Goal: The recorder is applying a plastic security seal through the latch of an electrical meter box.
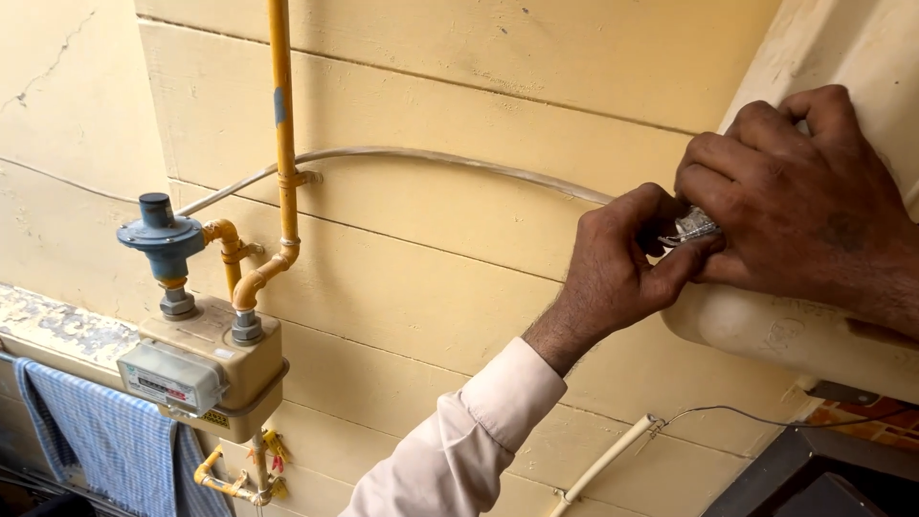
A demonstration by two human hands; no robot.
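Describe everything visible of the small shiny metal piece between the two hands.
The small shiny silvery metal piece is mostly hidden. The left hand pinches it from below and left, and the right hand covers it from above. It sits against the curved cream casing on the wall. Its shape cannot be told.

We see our left hand point(622, 263) and right hand point(804, 201) meet at a small silvery metal piece point(691, 226), pinched between the fingertips against the cream casing point(766, 330) mounted on the pale yellow wall point(431, 287). A grey cable point(431, 155) arcs along the wall toward our hands. Left of us a yellow pipe point(282, 124) drops into a beige gas meter point(206, 369), beside a blue regulator point(161, 235). A blue checked cloth point(91, 436) hangs below the meter.
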